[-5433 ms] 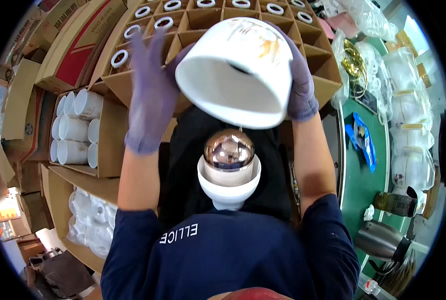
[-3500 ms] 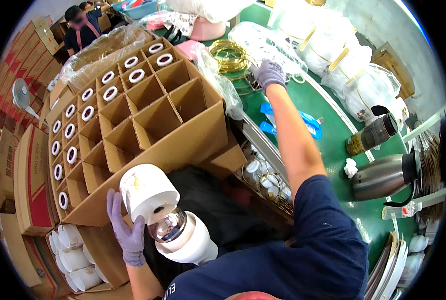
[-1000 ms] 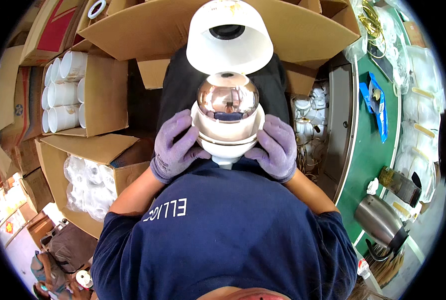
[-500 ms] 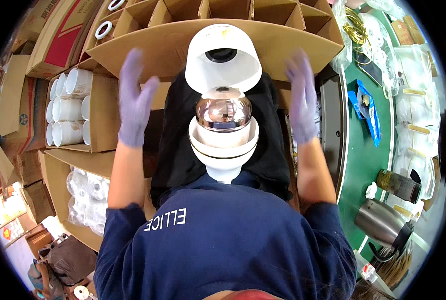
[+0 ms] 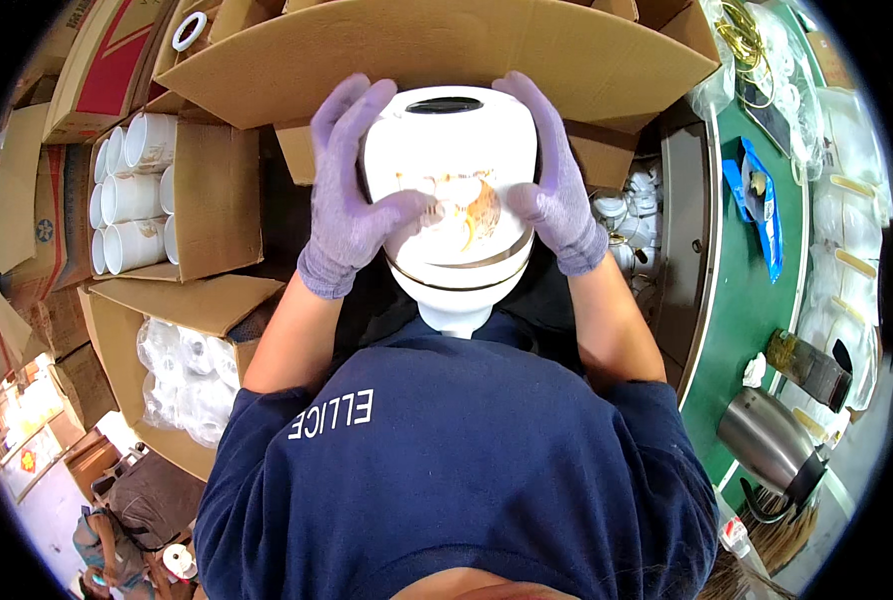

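Observation:
My left hand [image 5: 345, 200] and my right hand [image 5: 563, 190] wear thin purple gloves. Between them they grip a white cup-shaped cover [image 5: 449, 135] from both sides, thumbs on its near face. A dark oval opening shows in the cover's top, and a brown-orange pattern marks its near face. Under the cover, in front of my body, stands a white base [image 5: 457, 300] with a thin gold line round its rim. The cover hides what is inside the base; whether its lower edge is fully seated cannot be made out.
A cardboard box [image 5: 437, 50] with dividers lies ahead. At left are a carton of white cups [image 5: 135, 200] and one of plastic-wrapped parts [image 5: 187, 375]. A green table [image 5: 712, 400] at right bears a blue packet [image 5: 762, 205] and a steel jug [image 5: 767, 430]. A person [image 5: 107, 545] is behind at lower left.
Both hands came inward from the sides and took hold of the cover. It tipped upright and moved toward me over the base, hiding the shiny copper-coloured dome.

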The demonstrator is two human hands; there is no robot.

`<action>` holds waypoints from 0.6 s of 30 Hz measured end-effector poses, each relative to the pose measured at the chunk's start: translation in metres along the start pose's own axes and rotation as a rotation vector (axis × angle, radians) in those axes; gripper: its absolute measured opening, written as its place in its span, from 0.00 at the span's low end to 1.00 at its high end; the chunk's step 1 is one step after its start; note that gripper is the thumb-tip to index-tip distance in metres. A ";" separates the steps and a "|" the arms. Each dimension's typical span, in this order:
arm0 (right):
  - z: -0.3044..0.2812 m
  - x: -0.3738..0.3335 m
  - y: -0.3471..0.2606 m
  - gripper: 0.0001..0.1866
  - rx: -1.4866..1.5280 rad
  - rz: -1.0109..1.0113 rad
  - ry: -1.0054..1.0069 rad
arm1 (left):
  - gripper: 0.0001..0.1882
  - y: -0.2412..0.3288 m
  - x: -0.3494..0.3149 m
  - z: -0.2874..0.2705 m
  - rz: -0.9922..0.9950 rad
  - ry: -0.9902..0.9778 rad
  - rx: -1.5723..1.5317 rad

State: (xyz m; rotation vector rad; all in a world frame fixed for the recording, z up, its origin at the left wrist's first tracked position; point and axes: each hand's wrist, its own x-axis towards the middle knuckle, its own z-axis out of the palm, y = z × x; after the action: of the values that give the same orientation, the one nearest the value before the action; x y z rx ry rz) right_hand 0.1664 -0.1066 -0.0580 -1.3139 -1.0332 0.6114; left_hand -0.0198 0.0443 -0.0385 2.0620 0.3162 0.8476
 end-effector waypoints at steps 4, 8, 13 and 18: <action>0.001 -0.003 -0.009 0.58 0.062 0.025 -0.013 | 0.48 0.007 0.002 0.007 -0.122 -0.023 -0.315; 0.001 -0.013 0.003 0.57 0.137 -0.017 0.014 | 0.47 0.010 0.005 0.010 -0.048 -0.061 -0.232; -0.001 -0.023 0.003 0.55 0.144 -0.034 0.009 | 0.44 0.010 0.002 0.010 -0.019 -0.101 -0.223; -0.015 -0.021 -0.030 0.39 -0.435 -0.300 -0.038 | 0.40 -0.017 0.004 0.023 -0.077 -0.064 -0.698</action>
State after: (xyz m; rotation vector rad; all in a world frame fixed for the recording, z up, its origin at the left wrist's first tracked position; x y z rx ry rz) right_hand 0.1645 -0.1382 -0.0333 -1.4824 -1.4158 0.1878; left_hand 0.0000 0.0425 -0.0596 1.4118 0.0450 0.7120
